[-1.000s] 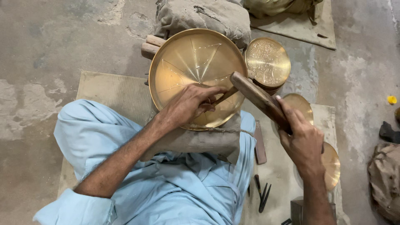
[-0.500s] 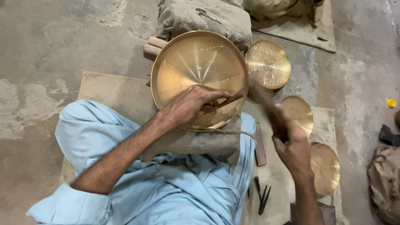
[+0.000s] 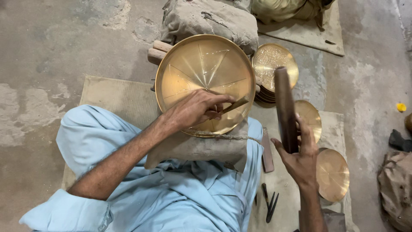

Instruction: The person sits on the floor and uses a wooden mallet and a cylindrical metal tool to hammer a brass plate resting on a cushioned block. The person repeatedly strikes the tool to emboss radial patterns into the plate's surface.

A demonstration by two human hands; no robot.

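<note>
Brass tray (image 3: 201,73), centre frame: likely stiff, heavy, slippery; rim hold suiting. Left hand (image 3: 193,112) is pinching chisel (image 3: 234,105); right hand (image 3: 300,161) is gripping wooden mallet (image 3: 285,107).

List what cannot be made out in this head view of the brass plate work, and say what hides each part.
- Tip of the chisel: lies on the large brass plate; contact point too small to see.
- Chisel's upper end: hidden inside the left hand.
- Wooden mallet: lower end covered by the right hand.
- Stacked engraved plates: count unclear, each covers the next.
- Dark block: cut by the bottom edge.
</note>
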